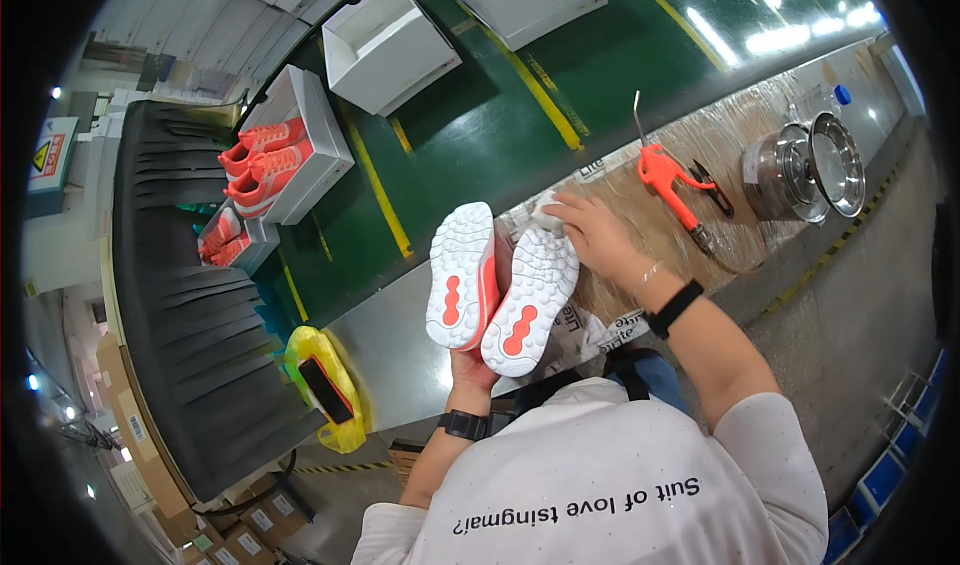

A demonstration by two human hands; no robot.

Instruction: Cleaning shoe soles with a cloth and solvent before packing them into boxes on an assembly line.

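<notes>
A pair of coral sneakers is held up with the white, knobbly soles facing me. The left sneaker (462, 275) and the right sneaker (531, 300) stand side by side, heels down. My left hand (474, 369) is closed round them at the heel end, its fingers mostly hidden behind the shoes. At the toe of the right sneaker, my right hand (594, 231) pinches a small white cloth (546, 211) against the sole's tip. Beneath the shoes is a metal worktable (392, 357), partly covered with brown cardboard.
An orange air blow gun (664, 177) and metal dispenser cans (785, 170) stand to the right. Beyond runs a green conveyor (490, 125) with white shoeboxes (388, 45) and coral sneakers (266, 165). A phone (326, 390) lies on yellow plastic at left, near a black strip curtain (200, 345).
</notes>
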